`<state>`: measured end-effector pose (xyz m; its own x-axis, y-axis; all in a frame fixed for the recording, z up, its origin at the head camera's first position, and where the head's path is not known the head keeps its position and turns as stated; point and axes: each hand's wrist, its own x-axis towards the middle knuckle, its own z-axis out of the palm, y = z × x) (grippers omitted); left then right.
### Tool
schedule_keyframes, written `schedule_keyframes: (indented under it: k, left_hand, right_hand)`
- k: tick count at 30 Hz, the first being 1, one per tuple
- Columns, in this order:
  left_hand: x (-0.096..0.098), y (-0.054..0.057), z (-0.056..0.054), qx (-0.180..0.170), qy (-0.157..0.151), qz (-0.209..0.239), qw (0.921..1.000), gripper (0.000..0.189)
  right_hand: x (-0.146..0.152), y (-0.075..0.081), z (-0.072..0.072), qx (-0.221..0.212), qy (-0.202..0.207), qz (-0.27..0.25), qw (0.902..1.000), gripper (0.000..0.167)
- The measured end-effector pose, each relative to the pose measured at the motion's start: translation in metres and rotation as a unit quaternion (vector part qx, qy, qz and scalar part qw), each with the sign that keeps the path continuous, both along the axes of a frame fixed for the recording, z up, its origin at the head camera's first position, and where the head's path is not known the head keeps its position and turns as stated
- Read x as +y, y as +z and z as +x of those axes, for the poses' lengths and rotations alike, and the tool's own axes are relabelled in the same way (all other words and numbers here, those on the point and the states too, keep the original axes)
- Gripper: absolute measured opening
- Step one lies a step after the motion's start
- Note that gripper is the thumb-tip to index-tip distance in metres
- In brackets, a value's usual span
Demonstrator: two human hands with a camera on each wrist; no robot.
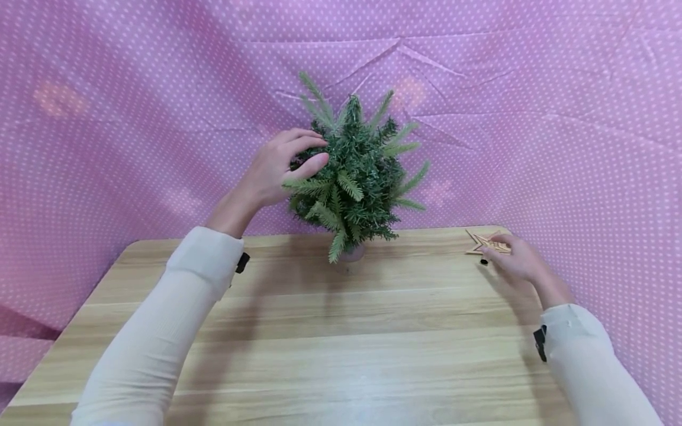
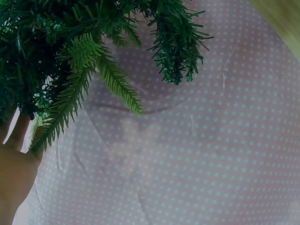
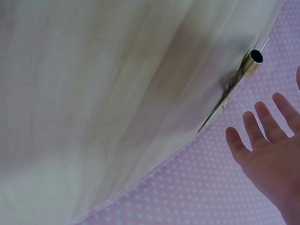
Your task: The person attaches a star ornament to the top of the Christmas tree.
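Observation:
A small artificial Christmas tree [image 1: 367,160] stands upright at the middle of the table's far edge, its lower stem partly hidden by branches. My left hand [image 1: 282,160] reaches its upper left side, thumb and fingers extended at the foliage. From the left wrist, the tree's green branches [image 2: 176,47] overlap part of that hand [image 2: 16,164]. At the far right corner lies a gold star topper [image 1: 478,241] with a short hollow tube [image 3: 253,61]. My right hand [image 1: 517,260] is over the star in the head view; from the right wrist, its fingers [image 3: 253,129] are spread and apart from it.
The light wooden table [image 1: 346,331] has a rounded far right corner close to the star. A pink dotted cloth [image 1: 160,106] hangs behind the table and along both sides. The tree's branches stick out on every side.

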<state>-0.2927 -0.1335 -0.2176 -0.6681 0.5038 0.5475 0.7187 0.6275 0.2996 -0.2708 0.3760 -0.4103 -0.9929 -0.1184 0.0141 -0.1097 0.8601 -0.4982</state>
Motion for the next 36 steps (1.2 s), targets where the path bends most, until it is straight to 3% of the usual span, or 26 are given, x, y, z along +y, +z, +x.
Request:
schedule_keyframes:
  k: [9,19,27,36]
  left_hand:
    - [0.001,0.005,0.001,-0.023,0.005,-0.026,0.9994,0.051]
    - [0.0,0.006,-0.001,-0.032,-0.002,-0.039,0.9987,0.047]
    - [0.001,0.007,-0.004,-0.025,-0.005,-0.037,0.999,0.041]
    - [0.002,0.007,-0.003,-0.026,-0.015,-0.027,0.9992,0.04]
  right_hand:
    - [0.009,0.0,0.003,-0.031,-0.026,0.008,0.9991,0.085]
    - [0.016,-0.003,0.002,-0.056,-0.033,0.009,0.9978,0.087]
    - [0.021,-0.007,-0.002,-0.042,-0.033,0.037,0.9979,0.078]
    - [0.024,-0.012,0.0,-0.067,-0.016,0.022,0.9973,0.087]
